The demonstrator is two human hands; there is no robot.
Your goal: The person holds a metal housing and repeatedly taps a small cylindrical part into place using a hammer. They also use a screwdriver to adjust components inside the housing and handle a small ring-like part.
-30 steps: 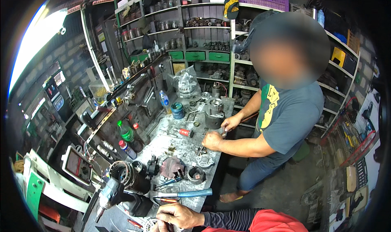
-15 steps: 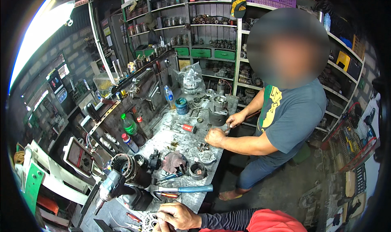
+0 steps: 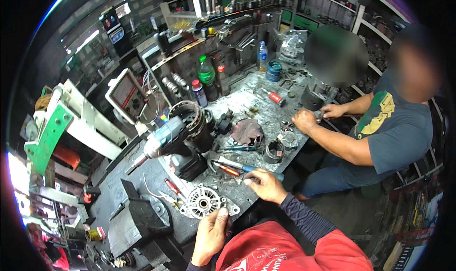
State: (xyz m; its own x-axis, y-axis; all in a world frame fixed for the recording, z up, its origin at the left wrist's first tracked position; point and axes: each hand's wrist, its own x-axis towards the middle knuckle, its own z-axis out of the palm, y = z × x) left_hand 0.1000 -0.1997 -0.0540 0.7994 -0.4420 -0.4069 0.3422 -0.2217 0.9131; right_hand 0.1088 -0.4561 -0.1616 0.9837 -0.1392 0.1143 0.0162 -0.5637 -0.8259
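Note:
A silver alternator end housing [image 3: 203, 202], round with a slotted face and a centre bore, lies at the near edge of the bench. My left hand [image 3: 210, 235] is closed at its lower right edge, thumb against the rim by a mounting ear. Beyond it to the right, my right hand [image 3: 267, 186] hovers over the bench edge with its fingers curled to the thumb; anything pinched there is too small to make out. Just past those fingers lies a hammer [image 3: 249, 168] with a blue handle. Next to it rests a red screwdriver [image 3: 227, 169].
A cordless impact driver [image 3: 164, 138] stands left of the hammer, beside a dark cylindrical motor casing [image 3: 197, 128]. A black bench vise [image 3: 137, 223] sits at the near left. Bottles [image 3: 206, 73] and a rag [image 3: 247, 130] are farther back. A co-worker [image 3: 384, 142] works at the right side.
The view has swung down and left, so the bench sits farther right. My hands, together before, are now apart: the right has moved toward the hammer, while the left remains by the housing.

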